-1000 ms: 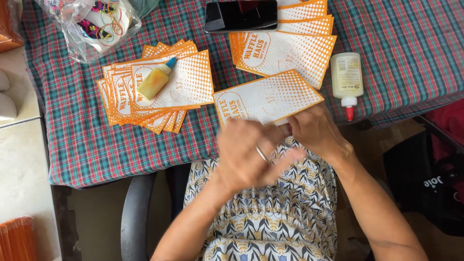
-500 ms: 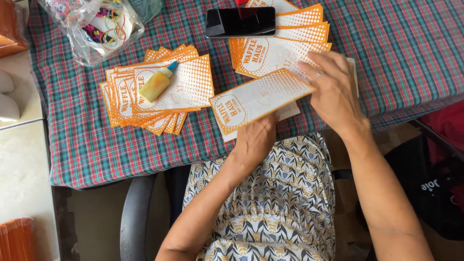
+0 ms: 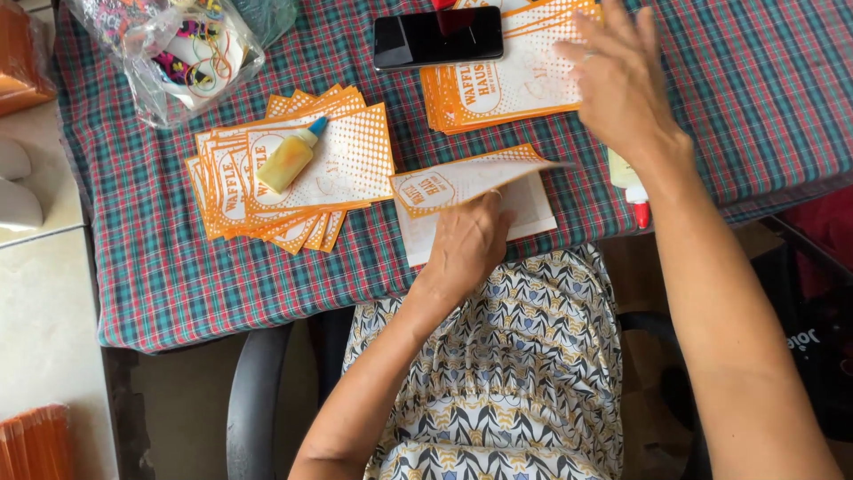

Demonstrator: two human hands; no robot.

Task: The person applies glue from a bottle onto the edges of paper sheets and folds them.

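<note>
While a small yellow glue bottle (image 3: 290,158) lies on the fanned stack of orange cards (image 3: 267,191) at the left of the plaid cloth (image 3: 160,284), your left hand (image 3: 466,244) pinches the folded orange card (image 3: 462,182) at the table's near edge, lifting its upper flap. Your right hand (image 3: 622,76) hovers open, fingers spread and holding nothing, over the far stack of cards (image 3: 498,89) beside the dark phone (image 3: 437,38).

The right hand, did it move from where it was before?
Yes. The right hand went up the table, away from the person. It was low by the folded paper bag; now it is over the far stack of bags, beside the black phone.
</note>
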